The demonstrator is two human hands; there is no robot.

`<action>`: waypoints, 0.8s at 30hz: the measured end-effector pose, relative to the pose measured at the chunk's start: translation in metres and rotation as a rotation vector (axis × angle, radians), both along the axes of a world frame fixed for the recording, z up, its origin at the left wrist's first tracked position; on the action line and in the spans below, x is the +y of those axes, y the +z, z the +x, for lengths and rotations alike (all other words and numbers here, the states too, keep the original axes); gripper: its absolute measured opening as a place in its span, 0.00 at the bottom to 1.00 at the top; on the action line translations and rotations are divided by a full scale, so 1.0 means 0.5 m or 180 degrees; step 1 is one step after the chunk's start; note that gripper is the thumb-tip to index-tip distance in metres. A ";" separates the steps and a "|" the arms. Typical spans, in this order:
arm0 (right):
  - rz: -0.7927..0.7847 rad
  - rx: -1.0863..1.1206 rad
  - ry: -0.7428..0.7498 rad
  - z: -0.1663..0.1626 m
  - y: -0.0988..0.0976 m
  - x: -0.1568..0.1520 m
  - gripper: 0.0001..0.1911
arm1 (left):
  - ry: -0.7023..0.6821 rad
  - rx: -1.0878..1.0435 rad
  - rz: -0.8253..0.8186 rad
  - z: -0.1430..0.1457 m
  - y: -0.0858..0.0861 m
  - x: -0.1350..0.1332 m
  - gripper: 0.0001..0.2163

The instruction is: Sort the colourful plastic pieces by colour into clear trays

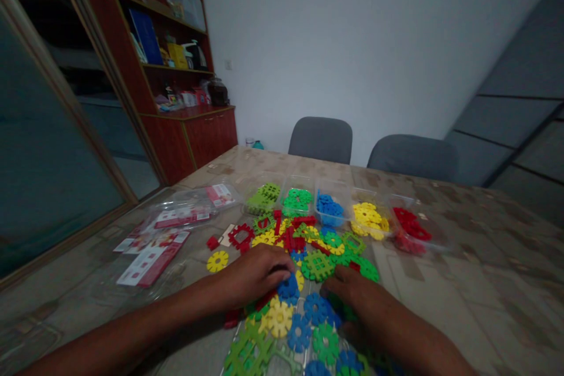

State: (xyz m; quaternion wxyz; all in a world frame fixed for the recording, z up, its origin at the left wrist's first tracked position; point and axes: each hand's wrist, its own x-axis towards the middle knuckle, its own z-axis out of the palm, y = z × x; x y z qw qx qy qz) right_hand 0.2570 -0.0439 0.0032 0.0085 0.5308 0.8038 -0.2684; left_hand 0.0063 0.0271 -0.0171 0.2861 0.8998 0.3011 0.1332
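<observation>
The left hand (258, 275) covers part of a blue piece (288, 289); a red piece (232, 318) under its wrist is mostly hidden. The right hand (352, 292) conceals whatever lies beneath its palm. The bottom edge cuts off both forearms (132, 329) and the green pieces (247, 357). Grip of either hand: indeterminable. Print on the packets (152, 261) is illegible.

Bare table (462, 282) lies open rightward; plastic pieces (308, 247), tubs (335, 188) and packets (150, 258) crowd centre and left

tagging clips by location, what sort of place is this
Likely an office or meeting room: a long table with grey chairs pushed in, and a wooden shelf cabinet of books and boxes against a plain white wall.
</observation>
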 end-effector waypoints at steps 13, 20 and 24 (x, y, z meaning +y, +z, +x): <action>-0.0162 0.0517 0.0041 0.023 -0.010 0.006 0.23 | 0.0020 0.0448 -0.0258 -0.006 0.010 -0.011 0.12; -0.0153 0.0767 0.0071 0.024 0.008 0.012 0.17 | 0.0073 0.0141 -0.0477 0.000 0.009 -0.015 0.06; -0.0137 0.0943 0.0051 0.021 -0.002 0.024 0.12 | 0.0255 -0.0235 -0.0521 -0.004 0.019 -0.002 0.05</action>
